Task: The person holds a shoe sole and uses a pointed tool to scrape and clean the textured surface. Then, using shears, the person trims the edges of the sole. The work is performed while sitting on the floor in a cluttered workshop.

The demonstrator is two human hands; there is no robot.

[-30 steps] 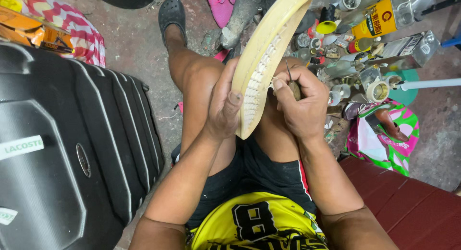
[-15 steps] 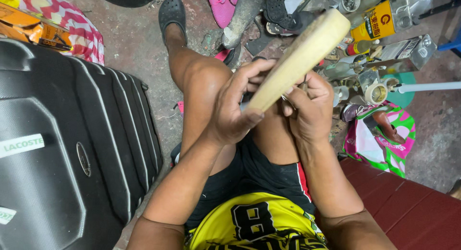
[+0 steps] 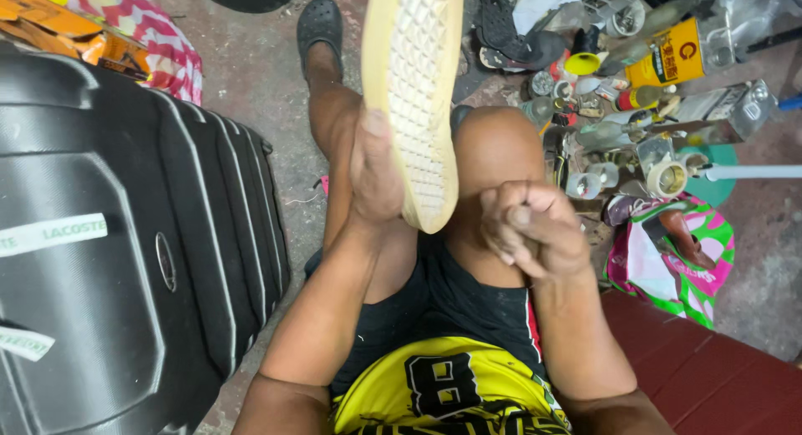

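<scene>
Over the person's knees, left hand (image 3: 376,172) grips a pale yellow rubber shoe sole w/ waffle tread (image 3: 415,92), tread up, toe pointing away. Right hand (image 3: 535,226) closed in a fist just beside sole's near end; contents can't tell. Bare concrete floor (image 3: 259,84) below; black ribbed hard-shell suitcase (image 3: 125,259) at left, cluttered tins & bottles (image 3: 660,109) at right.

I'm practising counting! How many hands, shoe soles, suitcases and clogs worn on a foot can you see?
Hands: 2, left hand and right hand
Shoe sole: 1
Suitcase: 1
Clog on a foot: 1
Total: 5
</scene>
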